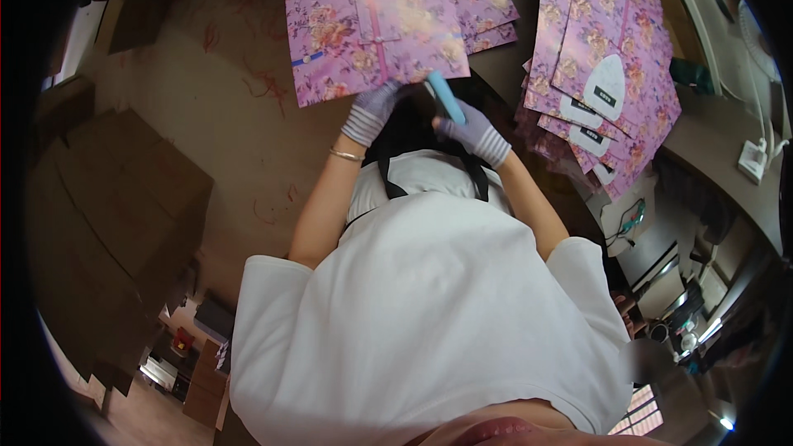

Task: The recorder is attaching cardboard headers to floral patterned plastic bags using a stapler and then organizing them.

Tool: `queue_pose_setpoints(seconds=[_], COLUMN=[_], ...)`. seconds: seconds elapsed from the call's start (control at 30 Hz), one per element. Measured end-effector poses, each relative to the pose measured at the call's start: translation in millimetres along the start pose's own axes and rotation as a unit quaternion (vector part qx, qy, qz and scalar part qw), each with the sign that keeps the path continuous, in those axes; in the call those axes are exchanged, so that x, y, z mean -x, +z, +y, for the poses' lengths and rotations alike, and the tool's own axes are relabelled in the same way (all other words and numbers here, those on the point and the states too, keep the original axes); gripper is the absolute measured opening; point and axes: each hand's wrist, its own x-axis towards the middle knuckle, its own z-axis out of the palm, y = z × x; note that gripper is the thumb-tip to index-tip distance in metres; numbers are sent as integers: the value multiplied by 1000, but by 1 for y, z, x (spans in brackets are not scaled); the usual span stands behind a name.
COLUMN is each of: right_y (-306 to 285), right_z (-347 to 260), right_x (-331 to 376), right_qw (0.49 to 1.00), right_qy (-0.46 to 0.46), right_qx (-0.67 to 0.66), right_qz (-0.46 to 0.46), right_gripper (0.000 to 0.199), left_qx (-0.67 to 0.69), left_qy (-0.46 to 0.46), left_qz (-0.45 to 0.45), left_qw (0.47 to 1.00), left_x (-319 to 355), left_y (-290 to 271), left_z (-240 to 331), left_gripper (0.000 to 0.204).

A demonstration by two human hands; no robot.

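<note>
My left hand (376,111), in a lilac glove with white stripes at the cuff, is closed at the near edge of a purple floral-printed flat panel (330,41); its fingertips are partly hidden there. Pink and blue strips cross this panel, and a white shape shows at its far end. My right hand (472,134), gloved alike, is closed around a light-blue bar-shaped tool (446,99) whose kind I cannot make out. The tool's far end is close to the panel's near edge. More floral panels (491,8) lie under and beside the first.
To the right, a fanned stack of matching floral panels (611,41) with white labels rests on a dark table (710,136). A white power socket (752,160) with cords sits farther right. Large brown cardboard boxes (124,190) stand on the left, by the marked floor (223,140).
</note>
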Motion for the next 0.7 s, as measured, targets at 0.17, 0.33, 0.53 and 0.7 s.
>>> queue_pose_setpoints(seconds=[0.17,0.33,0.53,0.7], right_y=[-42,-60,-47,-23], right_z=[47,82,70,59], right_x=[60,56,15,-14], right_qw=[983,978,974,975], right_qy=[3,81,31,63], right_qx=[114,-125,-187,-181], right_qz=[143,148,126,112], right_gripper=[36,26,31,30], left_qx=[-23,-228,197,-94], left_qy=[-116,-18,-43,-114], left_qz=[17,39,160,195], left_qw=[993,973,966,970], left_x=[-24,-10,4,3], left_y=[-74,-172,-164,-93], left_z=[45,71,41,0], left_gripper=[31,53,42,24])
